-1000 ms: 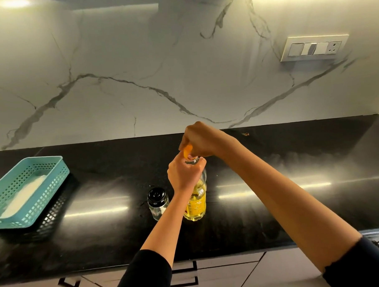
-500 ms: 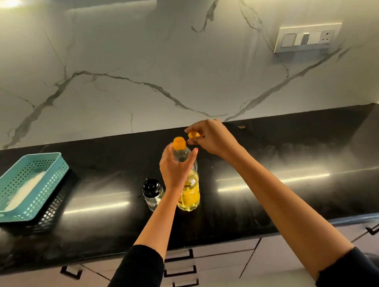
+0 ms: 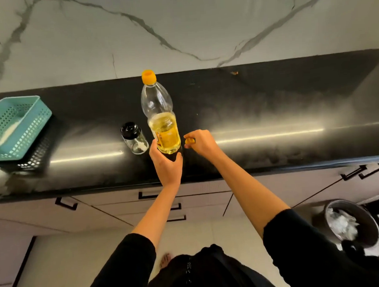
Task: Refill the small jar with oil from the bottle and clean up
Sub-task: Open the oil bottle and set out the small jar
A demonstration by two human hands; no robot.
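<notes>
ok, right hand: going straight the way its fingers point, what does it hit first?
Likely the oil bottle: the right hand, pinching a small yellow piece, points left at the bottle's lower body, just above where the left hand grips it. Depth is unclear from one view.

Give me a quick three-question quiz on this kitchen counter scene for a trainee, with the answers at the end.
1. True or false: the small jar stands with its black lid on.
2. What colour is the small piece pinched in the right hand?
3. Which hand holds the oil bottle near its base? A) left hand B) right hand C) neither

Key: 1 true; 2 yellow; 3 A.
</notes>
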